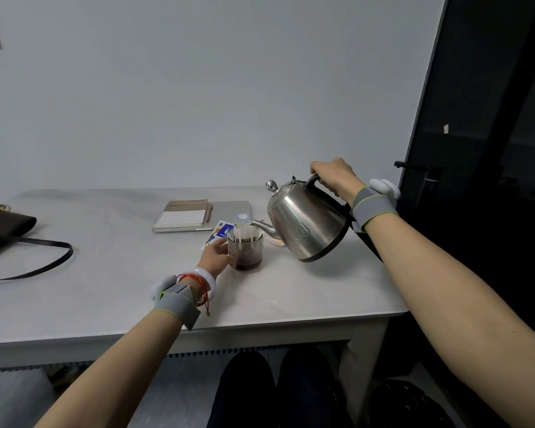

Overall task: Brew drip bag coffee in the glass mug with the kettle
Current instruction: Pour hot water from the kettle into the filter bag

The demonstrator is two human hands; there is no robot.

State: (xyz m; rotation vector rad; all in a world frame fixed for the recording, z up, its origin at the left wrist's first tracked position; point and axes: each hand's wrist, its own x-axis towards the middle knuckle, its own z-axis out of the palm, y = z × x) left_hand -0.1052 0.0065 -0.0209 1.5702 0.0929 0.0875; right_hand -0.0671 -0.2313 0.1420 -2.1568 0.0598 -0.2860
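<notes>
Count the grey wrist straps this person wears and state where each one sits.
2. One grey strap wraps the left wrist, above the table's front edge; the other wraps the right wrist, beside the tilted kettle. None seems hidden.

Right hand (334, 177) grips the kettle (309, 227) by its black handle. Kettle is off the table (105, 288), tilted left, spout tip at the mug (246, 251) rim. Left hand (218, 256) holds the mug's left side. Drip bag (244, 236) hangs open on the rim, dark liquid at the mug bottom. Torn sachet (218, 231) lies just beyond the left hand, with a notebook (183, 213) and pen (209, 211) further behind. Dark bag (7, 230) well left of the left hand. Grey bands on both wrists.
</notes>
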